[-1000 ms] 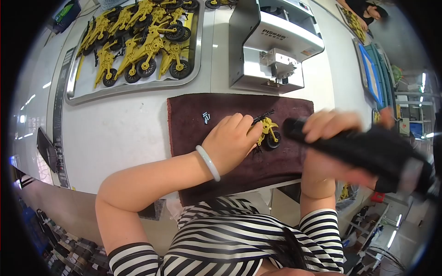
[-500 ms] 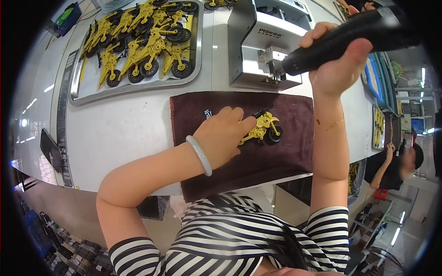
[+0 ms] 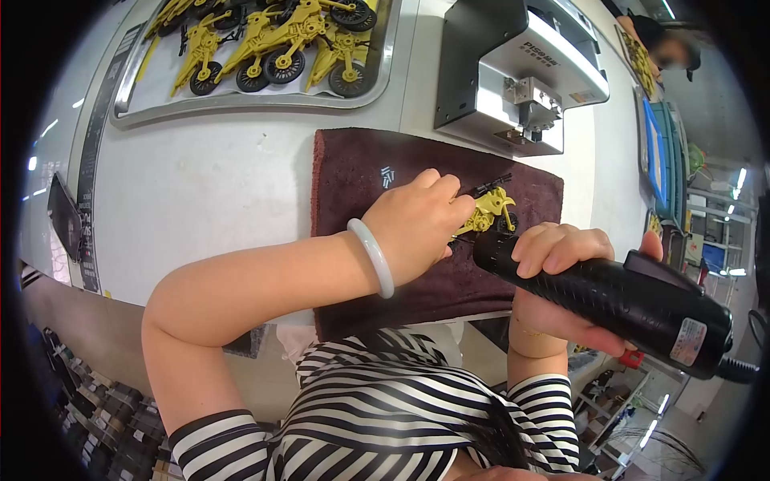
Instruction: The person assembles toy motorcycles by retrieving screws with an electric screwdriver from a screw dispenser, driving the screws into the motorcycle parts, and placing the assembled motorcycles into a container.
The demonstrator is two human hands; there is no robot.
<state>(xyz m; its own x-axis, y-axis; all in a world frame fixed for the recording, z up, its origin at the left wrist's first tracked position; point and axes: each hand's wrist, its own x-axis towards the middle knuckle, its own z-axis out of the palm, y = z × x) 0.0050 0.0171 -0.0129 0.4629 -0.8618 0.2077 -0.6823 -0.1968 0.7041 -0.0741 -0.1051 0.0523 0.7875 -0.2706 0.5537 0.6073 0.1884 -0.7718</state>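
My left hand (image 3: 419,220) is closed on the rear part of a yellow toy motorcycle (image 3: 488,210), which lies on a dark maroon cloth (image 3: 361,276). The fingers hide the motorcycle's back end; its handlebar and front wheel show. In my right hand (image 3: 561,280) is a black electric screwdriver (image 3: 609,293), its cord leaving at the lower right. The screwdriver's thin tip points left, down by the motorcycle near my left fingers. Whether the tip touches the motorcycle I cannot tell. A few small silvery screws (image 3: 387,176) lie on the cloth beyond my left hand.
A metal tray (image 3: 265,112) with several yellow toy motorcycles (image 3: 289,40) stands at the back left. Behind the cloth is a silver and black screw feeder machine (image 3: 521,80). A dark phone-like device (image 3: 68,220) sits at the left edge. Another person (image 3: 662,48) is at the far right.
My right hand has brought the screwdriver down from beside the machine to the motorcycle. My left hand keeps its hold on the motorcycle. The view has shifted.
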